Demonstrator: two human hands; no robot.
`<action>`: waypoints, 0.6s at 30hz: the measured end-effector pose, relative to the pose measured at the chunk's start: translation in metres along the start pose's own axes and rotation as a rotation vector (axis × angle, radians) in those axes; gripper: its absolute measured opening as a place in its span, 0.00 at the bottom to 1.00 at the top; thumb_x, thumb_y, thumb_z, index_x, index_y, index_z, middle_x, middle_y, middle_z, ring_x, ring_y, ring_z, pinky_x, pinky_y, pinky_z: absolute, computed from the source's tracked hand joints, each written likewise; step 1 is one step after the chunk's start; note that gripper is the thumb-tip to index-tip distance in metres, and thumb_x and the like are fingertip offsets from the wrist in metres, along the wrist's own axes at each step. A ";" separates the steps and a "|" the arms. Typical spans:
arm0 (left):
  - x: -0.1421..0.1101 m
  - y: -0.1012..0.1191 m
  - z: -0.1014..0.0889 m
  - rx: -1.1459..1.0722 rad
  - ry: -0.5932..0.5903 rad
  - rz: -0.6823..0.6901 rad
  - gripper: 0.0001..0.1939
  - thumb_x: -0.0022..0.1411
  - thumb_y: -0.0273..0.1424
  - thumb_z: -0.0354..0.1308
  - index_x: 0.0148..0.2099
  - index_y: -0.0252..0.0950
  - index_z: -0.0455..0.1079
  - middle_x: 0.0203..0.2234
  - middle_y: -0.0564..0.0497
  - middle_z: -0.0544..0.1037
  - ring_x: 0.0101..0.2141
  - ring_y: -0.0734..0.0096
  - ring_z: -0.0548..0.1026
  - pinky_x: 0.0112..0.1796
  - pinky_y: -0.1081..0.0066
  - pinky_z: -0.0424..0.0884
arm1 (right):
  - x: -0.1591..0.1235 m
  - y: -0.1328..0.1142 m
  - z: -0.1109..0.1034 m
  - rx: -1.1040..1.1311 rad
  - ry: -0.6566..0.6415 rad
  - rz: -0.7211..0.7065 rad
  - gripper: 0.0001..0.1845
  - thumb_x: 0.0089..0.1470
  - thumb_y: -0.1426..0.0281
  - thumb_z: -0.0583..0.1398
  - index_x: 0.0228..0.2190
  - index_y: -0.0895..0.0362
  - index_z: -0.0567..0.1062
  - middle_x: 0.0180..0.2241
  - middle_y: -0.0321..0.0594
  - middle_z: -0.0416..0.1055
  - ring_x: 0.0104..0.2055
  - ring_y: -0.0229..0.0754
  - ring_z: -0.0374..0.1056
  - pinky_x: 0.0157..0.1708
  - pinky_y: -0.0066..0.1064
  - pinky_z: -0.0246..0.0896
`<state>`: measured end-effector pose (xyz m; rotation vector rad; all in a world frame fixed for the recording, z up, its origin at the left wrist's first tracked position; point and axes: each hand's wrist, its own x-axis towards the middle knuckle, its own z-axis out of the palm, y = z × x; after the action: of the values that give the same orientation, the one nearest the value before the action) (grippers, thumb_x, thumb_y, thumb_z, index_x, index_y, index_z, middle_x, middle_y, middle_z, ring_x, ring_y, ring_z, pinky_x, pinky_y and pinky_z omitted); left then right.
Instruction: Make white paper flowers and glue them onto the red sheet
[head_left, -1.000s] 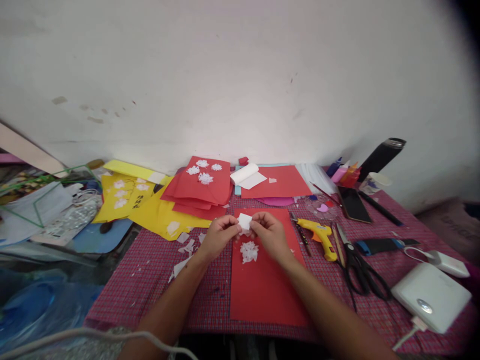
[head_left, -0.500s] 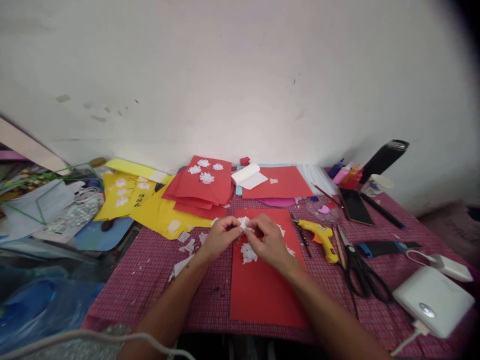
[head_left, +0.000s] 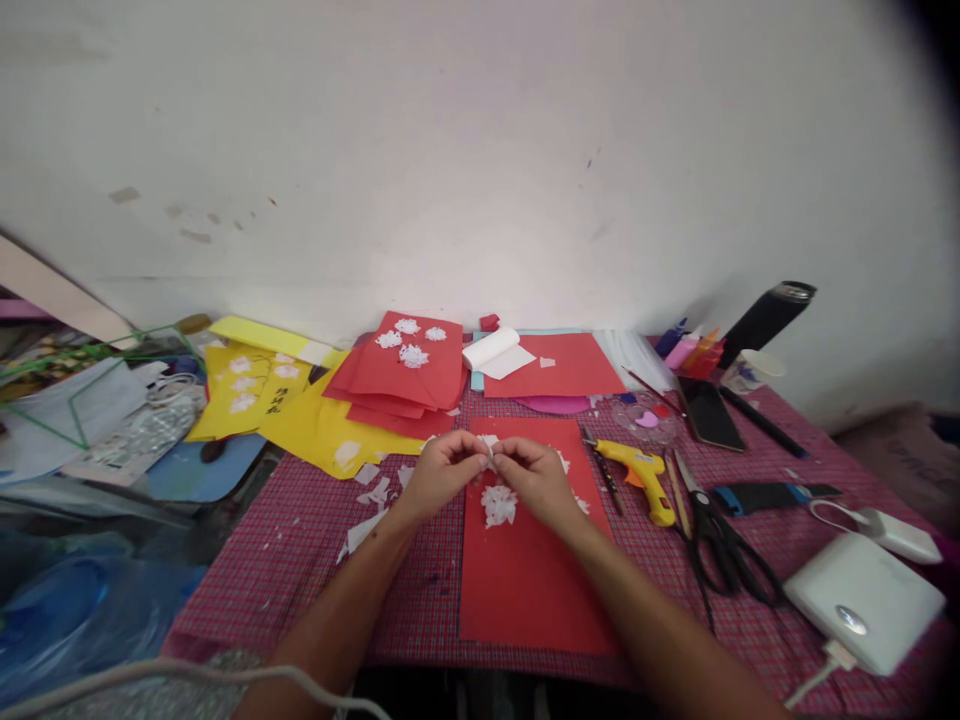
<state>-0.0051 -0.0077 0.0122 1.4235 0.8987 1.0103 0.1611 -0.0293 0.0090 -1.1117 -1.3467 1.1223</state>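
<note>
Here, small white paper piece, bunched narrow, partly hidden; left hand, right hand both pinching it.

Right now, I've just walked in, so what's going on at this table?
A person's left hand and right hand pinch a small piece of white paper between them, over a red sheet. A ruffled white paper cluster lies on that sheet, just below the fingers. The yellow glue gun and scissors lie to the right, unheld.
</note>
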 end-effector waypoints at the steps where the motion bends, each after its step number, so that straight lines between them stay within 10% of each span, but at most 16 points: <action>1: 0.000 0.000 0.000 0.011 0.011 0.001 0.07 0.57 0.32 0.60 0.35 0.33 0.70 0.25 0.54 0.71 0.24 0.78 0.68 0.27 0.76 0.64 | 0.000 -0.002 0.000 0.022 -0.004 0.027 0.08 0.50 0.65 0.61 0.26 0.57 0.75 0.20 0.33 0.68 0.22 0.35 0.60 0.23 0.26 0.56; 18: 0.000 -0.002 0.002 0.096 0.042 0.031 0.07 0.57 0.32 0.60 0.36 0.34 0.70 0.28 0.52 0.74 0.27 0.76 0.69 0.30 0.76 0.65 | 0.002 -0.002 -0.003 0.183 -0.081 0.147 0.12 0.48 0.60 0.65 0.26 0.57 0.75 0.18 0.33 0.68 0.20 0.35 0.62 0.21 0.26 0.56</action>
<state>-0.0027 -0.0079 0.0107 1.5052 0.9699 1.0356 0.1639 -0.0273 0.0113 -1.0529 -1.2115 1.3819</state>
